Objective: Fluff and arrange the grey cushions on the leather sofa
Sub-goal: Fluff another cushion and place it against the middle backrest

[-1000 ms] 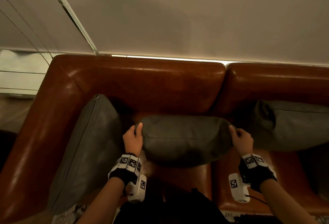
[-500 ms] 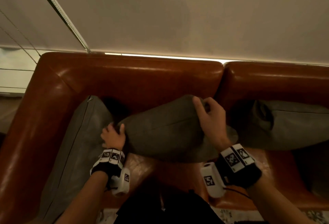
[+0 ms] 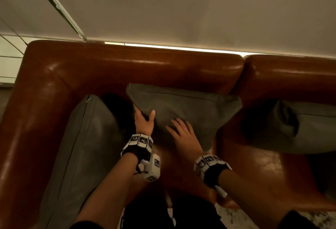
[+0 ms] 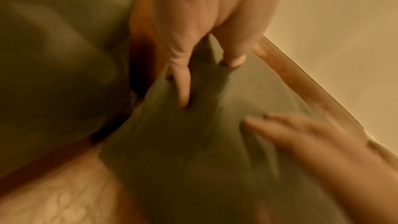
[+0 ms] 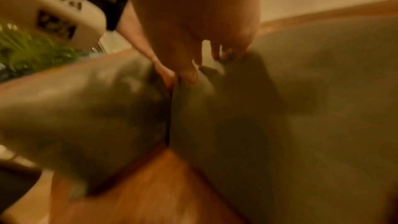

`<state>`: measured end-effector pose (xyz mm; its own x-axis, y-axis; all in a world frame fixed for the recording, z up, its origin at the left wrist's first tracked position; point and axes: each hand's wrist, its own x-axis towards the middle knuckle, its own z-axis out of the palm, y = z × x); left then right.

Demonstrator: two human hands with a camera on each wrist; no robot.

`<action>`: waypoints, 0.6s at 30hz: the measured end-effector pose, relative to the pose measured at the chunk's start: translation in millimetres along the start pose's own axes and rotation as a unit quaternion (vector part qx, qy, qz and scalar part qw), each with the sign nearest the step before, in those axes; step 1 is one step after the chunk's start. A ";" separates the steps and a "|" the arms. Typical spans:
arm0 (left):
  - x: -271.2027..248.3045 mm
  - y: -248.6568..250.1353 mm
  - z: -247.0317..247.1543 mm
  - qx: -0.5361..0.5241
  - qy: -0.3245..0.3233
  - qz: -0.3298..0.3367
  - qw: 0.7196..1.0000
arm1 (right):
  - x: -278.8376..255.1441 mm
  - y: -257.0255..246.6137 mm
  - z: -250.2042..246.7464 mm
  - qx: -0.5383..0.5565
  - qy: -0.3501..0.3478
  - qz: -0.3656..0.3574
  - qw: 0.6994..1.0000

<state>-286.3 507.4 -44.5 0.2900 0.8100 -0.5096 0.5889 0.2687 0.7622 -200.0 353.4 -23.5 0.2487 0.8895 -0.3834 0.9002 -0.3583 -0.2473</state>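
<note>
1. I saw the middle cushion [image 3: 183,112] leaning on the sofa [image 3: 138,68] backrest.
2. My left hand [image 3: 144,122] gripped its left edge; fingers partly hidden.
3. My right hand [image 3: 183,134] lay flat, probably pressing; its wrist view was blurred.

Tight spot here: the middle cushion [image 3: 189,112] leans on the sofa backrest [image 3: 145,68], with the left cushion [image 3: 81,147] and right cushion [image 3: 300,128] crowding both sides. Only bare seat leather [image 3: 263,170] in front gives passing room.
</note>
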 end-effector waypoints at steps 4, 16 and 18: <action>2.7 16.4 7.3 0.031 0.028 0.017 0.999 | -10.8 51.4 15.9 -0.125 -0.050 0.018 0.991; 57.9 41.8 26.2 0.414 -0.064 0.071 0.905 | 41.3 72.1 10.4 -0.185 -0.047 0.000 0.982; 62.6 46.4 25.4 0.403 -0.066 0.067 0.910 | 29.9 74.2 20.2 -0.225 -0.096 -0.095 0.965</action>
<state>-221.6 557.4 -51.3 0.4569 0.7237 -0.5172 0.8883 -0.3408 0.3078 -133.0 347.7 -71.3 0.0323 0.8422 -0.5383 0.9978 0.0039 0.0659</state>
